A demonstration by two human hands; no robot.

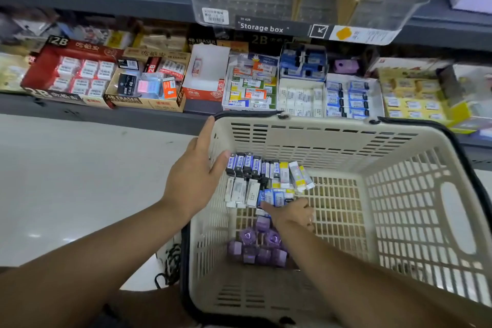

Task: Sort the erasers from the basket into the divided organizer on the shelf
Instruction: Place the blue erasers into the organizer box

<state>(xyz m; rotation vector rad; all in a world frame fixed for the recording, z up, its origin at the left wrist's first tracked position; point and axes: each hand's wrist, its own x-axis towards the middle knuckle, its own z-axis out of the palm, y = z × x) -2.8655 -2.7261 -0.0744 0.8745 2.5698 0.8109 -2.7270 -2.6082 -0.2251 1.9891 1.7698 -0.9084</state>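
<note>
A beige plastic basket (399,194) sits in front of me and holds several wrapped erasers (255,168) in blue, white and yellow sleeves, plus a cluster of purple erasers (255,250) nearer me. My left hand (197,170) rests with straight fingers on the basket's left rim, its thumb touching the eraser row. Inside the basket, my right hand (291,212) curls its fingers round blue-sleeved erasers (274,197) at the pile's near edge. The white divided organizer (302,96) stands on the lower shelf, partly filled with erasers.
Red and brown eraser display boxes (72,72) line the shelf to the left, and yellow packs (415,98) lie to the right. A clear storage box (292,5) overhangs the upper shelf. The pale floor (80,181) lies to the left of the basket.
</note>
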